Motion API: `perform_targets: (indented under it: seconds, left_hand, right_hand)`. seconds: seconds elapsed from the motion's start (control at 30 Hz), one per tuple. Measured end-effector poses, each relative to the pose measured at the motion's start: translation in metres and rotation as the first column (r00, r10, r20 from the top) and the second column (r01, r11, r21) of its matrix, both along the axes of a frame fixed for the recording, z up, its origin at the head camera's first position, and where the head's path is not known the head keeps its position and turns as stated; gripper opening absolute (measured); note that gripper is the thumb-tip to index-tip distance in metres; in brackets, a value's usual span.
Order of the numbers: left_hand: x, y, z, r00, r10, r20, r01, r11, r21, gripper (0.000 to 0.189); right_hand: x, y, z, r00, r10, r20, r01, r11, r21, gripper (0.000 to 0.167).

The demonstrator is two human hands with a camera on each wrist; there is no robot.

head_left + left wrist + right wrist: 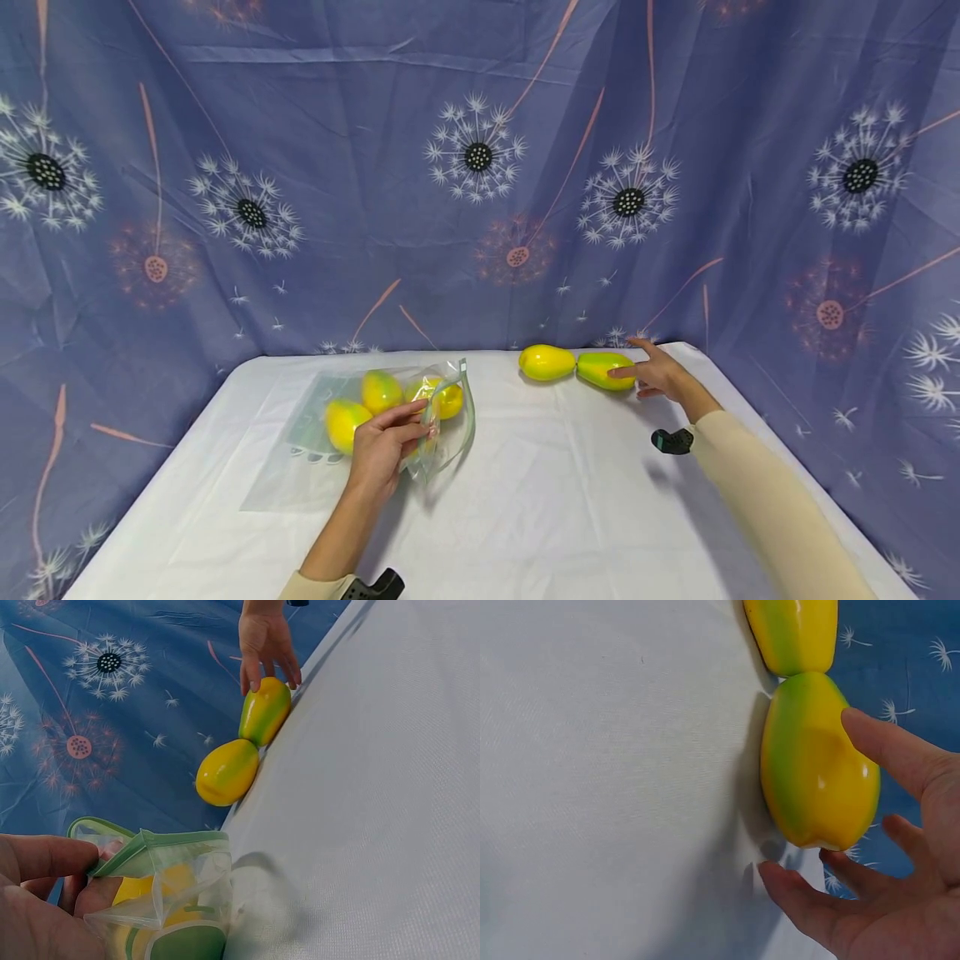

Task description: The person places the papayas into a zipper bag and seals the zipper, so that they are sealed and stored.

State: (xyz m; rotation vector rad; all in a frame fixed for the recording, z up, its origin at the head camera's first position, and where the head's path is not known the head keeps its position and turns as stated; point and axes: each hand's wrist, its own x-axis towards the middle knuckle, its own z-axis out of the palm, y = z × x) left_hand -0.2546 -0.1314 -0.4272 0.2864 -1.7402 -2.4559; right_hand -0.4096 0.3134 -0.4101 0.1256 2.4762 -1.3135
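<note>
Left hand: our left hand [386, 443] pinches the bag [279, 490] near its mouth, thumb and fingers together on the film by the green rim.
Right hand: our right hand [662, 372] is spread about the outer end of the right fruit [600, 367]; whether the thumb touches it, we cannot tell.
Right fruit: it lies near the table's back edge, end to end with the left fruit [547, 363]. We judge it light and stiff, its glossy skin rather slippery; we would hold it across the widest part, thumb opposite fingers.
Bag: clear, thin and floppy, likely easy to crease; the rim looks firmest, so best held there.
Bagged fruit: at least three yellow-green pieces [382, 392] sit inside, left of the bare pair.
Table: white cloth [555, 508] beneath everything, a blue dandelion curtain [360, 167] behind.
</note>
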Motion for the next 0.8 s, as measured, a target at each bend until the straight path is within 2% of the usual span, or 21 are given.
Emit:
perform_targets:
  seconds: [0.27,0.53,0.8]
  left_hand:
    - [-0.001,0.001,0.0,1.0,0.002,0.013,-0.002,1.0,-0.017,0.04]
    - [-0.001,0.001,-0.003,1.0,-0.001,-0.005,0.001,1.0,-0.031,0.039]
    - [0.0,0.001,-0.001,1.0,-0.002,0.008,0.002,1.0,-0.008,0.04]
  right_hand:
    - [-0.001,-0.002,-0.004,0.999,0.028,0.034,-0.029,0.999,0.032,0.111]
    - [0.001,-0.007,-0.005,0.999,0.04,0.035,-0.042,0.998,0.053,0.106]
    - [0.002,-0.012,-0.005,1.0,0.004,0.029,-0.005,0.999,0.05,0.096]
